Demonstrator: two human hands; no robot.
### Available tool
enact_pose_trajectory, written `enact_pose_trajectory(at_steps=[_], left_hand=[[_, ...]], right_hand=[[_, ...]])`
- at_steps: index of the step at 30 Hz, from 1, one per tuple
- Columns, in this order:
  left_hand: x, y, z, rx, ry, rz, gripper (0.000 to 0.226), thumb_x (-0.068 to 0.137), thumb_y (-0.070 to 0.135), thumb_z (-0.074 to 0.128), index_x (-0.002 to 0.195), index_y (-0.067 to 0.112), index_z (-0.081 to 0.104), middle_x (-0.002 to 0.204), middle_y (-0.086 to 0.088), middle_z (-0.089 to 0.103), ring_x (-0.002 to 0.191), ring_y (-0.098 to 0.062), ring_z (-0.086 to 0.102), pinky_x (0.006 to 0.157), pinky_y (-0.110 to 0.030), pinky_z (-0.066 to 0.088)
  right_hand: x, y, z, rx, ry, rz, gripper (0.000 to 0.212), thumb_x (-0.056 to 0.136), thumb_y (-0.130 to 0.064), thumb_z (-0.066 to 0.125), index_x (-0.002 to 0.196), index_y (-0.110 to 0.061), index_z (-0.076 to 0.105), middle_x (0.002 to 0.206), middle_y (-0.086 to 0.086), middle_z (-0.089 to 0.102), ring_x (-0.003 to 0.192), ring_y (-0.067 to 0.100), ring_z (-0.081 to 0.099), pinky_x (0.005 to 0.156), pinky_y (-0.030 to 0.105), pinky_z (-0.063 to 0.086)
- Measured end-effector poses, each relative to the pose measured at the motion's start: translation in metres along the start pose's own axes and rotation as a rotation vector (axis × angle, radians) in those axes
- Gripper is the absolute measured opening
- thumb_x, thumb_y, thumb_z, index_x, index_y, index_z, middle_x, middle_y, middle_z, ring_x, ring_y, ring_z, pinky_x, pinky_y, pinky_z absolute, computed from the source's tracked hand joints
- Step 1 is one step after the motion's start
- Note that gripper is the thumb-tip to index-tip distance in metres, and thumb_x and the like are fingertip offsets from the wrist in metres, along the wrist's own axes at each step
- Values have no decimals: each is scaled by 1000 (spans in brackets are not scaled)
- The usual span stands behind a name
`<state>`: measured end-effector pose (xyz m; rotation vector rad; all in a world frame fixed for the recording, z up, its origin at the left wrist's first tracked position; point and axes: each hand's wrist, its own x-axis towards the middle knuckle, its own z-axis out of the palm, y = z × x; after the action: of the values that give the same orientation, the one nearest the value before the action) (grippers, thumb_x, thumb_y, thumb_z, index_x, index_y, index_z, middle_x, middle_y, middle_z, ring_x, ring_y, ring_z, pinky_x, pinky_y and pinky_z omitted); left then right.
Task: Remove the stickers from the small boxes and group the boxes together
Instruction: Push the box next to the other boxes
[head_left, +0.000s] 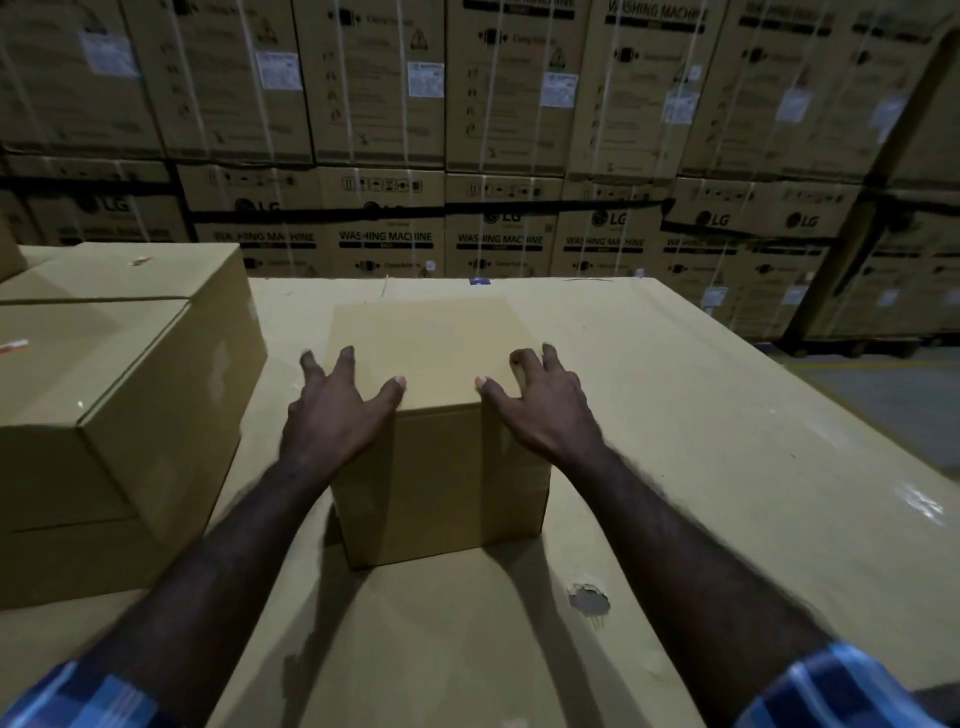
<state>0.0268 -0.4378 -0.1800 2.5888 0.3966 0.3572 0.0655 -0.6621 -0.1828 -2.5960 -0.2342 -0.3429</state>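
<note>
"LG WASHING MACHINE" on stacked cartons (387, 228)

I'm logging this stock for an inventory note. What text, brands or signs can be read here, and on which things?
"LG": on the lower row of big brown stacked cartons at the back.
"WASHING MACHINE": on those same cartons, under the logo.
"WASHING MACHINE": partly cut off, at the top of an upper-row carton.
White paper labels on the upper cartons: too blurred to read.
Plain small cardboard box under both hands: no text visible.

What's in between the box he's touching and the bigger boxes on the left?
Just a bare strip of the big cardboard surface, seen in the head view. The small box under both hands stands apart from the stacked boxes, with nothing lying in the gap.
</note>
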Motion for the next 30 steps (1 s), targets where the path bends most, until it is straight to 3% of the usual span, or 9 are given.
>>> enact_pose_trajectory(at_steps=[3,5,11,17,23,30], left_hand=[[8,2,-2,-29,-18,-32,84,85,68,48,149,18,27,147,-18,38,128,-41,43,96,-49,42],[9,6,-2,-19,-23,-20,81,87,67,47,147,16,30,141,-16,47,124,-39,48,92,-46,44],[2,32,14,24,31,33,86,81,76,44,147,20,34,139,-14,51,122,-37,50,91,-44,45],[0,105,39,22,46,127,90,77,80,45,144,21,39,135,-14,54,119,-35,52,87,-41,44],[-5,214,88,-1,59,206,95,73,85,41,145,24,35,137,-17,50,122,-38,49,87,-42,44],[-18,362,162,-93,43,243,94,74,83,44,147,25,33,137,-18,49,123,-38,48,90,-42,44]], right_hand=[[1,2,1,15,15,44,78,84,-74,43,143,-25,34,152,11,32,130,34,42,97,47,45],[1,2,0,34,15,63,78,83,-74,44,143,-25,33,144,12,39,126,33,45,94,45,46],[4,23,-17,41,29,75,75,81,-74,48,138,-26,38,135,15,44,122,33,45,92,44,46],[13,87,-61,71,85,110,78,77,-78,50,137,-29,42,134,14,46,122,32,47,94,45,48],[25,188,-126,80,184,132,77,76,-79,50,136,-31,45,134,13,47,122,32,47,96,44,46],[49,324,-218,52,256,144,70,78,-73,55,133,-32,49,130,13,51,120,31,47,87,37,41]])
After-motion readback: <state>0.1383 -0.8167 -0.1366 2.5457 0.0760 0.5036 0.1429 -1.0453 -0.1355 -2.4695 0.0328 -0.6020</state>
